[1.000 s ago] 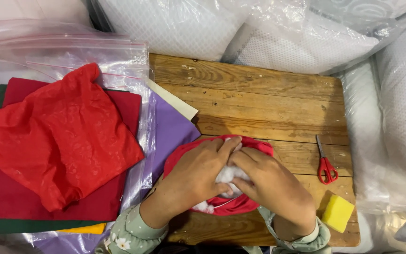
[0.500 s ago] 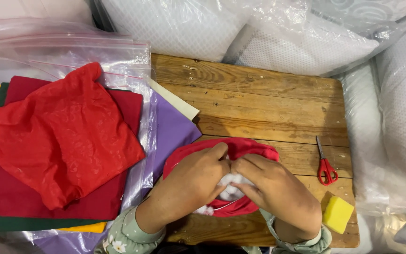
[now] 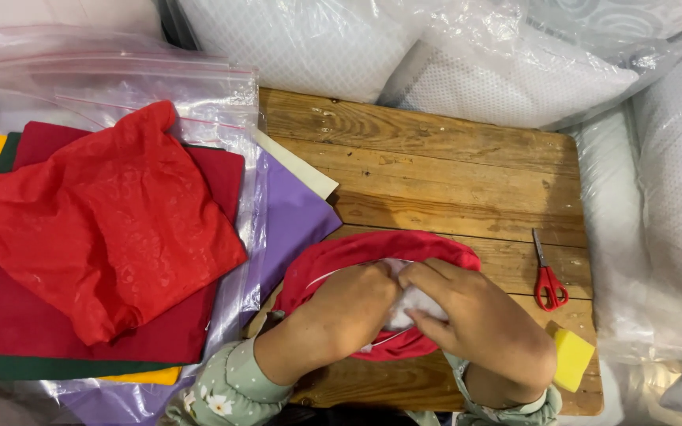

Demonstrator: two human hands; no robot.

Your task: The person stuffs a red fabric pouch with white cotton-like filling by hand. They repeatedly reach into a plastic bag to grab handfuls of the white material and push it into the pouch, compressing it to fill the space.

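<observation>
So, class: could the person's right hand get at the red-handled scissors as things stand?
Probably yes. The scissors lie on bare wood just beyond the right hand, with nothing between them. But that hand is busy pressing white stuffing into the red fabric cover.

Scissors are lying near the wooden board's right edge, with a sponge block sitting at its near right corner; a fabric pouch is resting at the near edge, and bagged cloth sheets are overlapping the left edge

One pair of scissors, one yellow sponge, two hands.
</observation>
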